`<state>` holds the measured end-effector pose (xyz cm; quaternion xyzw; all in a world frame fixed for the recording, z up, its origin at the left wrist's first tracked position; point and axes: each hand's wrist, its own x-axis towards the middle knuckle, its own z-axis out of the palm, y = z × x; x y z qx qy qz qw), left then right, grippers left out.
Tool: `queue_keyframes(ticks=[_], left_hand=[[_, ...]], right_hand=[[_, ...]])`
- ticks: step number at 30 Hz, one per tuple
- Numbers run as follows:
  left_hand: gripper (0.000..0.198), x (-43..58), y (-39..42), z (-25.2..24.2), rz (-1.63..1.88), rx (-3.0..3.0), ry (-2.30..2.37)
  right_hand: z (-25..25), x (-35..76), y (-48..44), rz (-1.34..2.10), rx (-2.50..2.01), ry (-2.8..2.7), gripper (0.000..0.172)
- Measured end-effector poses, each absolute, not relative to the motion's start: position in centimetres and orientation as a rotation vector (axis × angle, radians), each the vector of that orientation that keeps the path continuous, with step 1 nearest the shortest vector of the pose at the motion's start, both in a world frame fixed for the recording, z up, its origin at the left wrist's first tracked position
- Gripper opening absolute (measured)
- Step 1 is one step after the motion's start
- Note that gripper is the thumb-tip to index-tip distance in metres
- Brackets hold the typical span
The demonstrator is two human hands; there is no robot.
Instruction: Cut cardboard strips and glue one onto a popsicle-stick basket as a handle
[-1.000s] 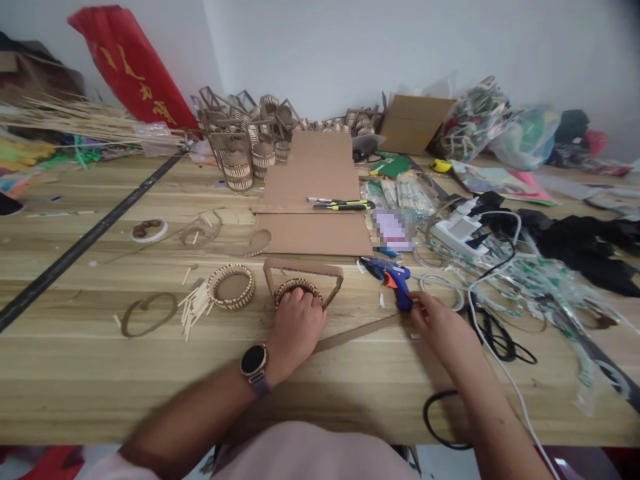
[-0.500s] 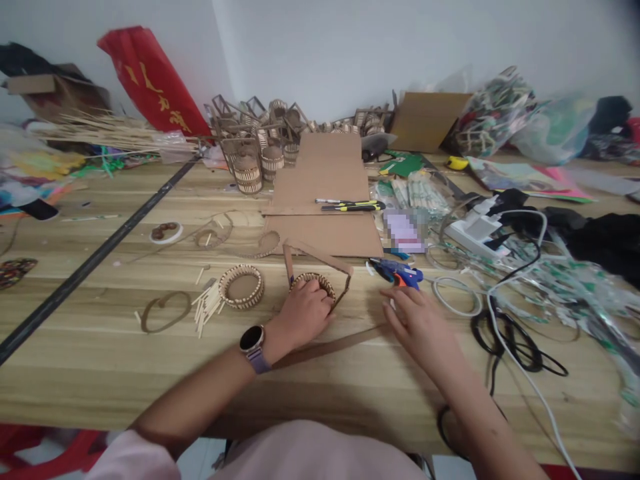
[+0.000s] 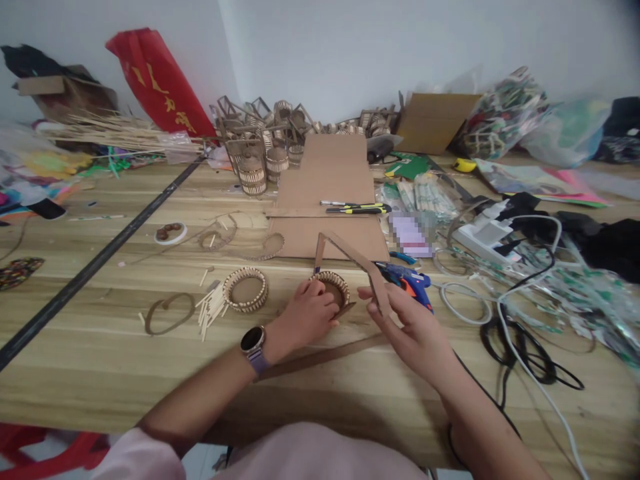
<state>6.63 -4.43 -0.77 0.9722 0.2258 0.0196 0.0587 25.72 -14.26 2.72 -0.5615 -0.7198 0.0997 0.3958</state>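
Note:
My left hand point(image 3: 311, 308) is closed on the near left rim of a small round basket point(image 3: 336, 283) ringed with short sticks. A bent brown cardboard strip point(image 3: 350, 250) rises from that basket like an angular handle. Its loose right end is pinched between the thumb and fingers of my right hand point(image 3: 407, 323). Just behind that hand lies a blue glue gun point(image 3: 413, 283) with an orange trigger. A second stick-ringed basket point(image 3: 245, 290) stands to the left, touching a pile of short wooden sticks point(image 3: 211, 310). Another long brown strip point(image 3: 320, 357) lies on the table below my hands.
Cardboard sheets point(image 3: 330, 177) carry craft knives point(image 3: 357, 208) in front of me. Finished-looking baskets point(image 3: 253, 170) are heaped at the back. A white power strip point(image 3: 485, 233) and tangled cables point(image 3: 520, 340) lie at right. A black bar point(image 3: 105, 253) crosses the left side.
My right hand has taken hold of the free end of the bent strip and pulled it up and right, away from the basket rim. My left hand stays at the basket.

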Motion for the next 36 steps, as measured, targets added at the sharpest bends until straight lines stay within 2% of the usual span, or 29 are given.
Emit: queue_keyframes(ticks=[9,13,20,31,36], left_hand=[[0.019,6.5,-4.7,-1.7,0.131,2.917,0.686],[0.023,6.4,-4.7,-2.0,0.179,2.924,0.683],[0.025,6.3,-4.5,-1.6,0.121,2.899,0.703],[0.020,5.7,-4.4,-2.0,0.152,2.932,0.669],[0.028,5.7,-4.5,-1.9,0.156,2.958,0.656]], right_hand=[[1.8,24.7,-13.5,0.418,-1.404,-1.912,0.019],[0.0,24.1,-13.0,0.431,-1.500,-1.946,0.007],[-0.7,23.9,-12.6,0.395,-1.489,-1.998,0.015],[-0.7,23.7,-12.9,0.331,-1.520,-2.006,0.014],[-0.8,23.8,-12.8,0.297,-1.507,-2.022,0.014]])
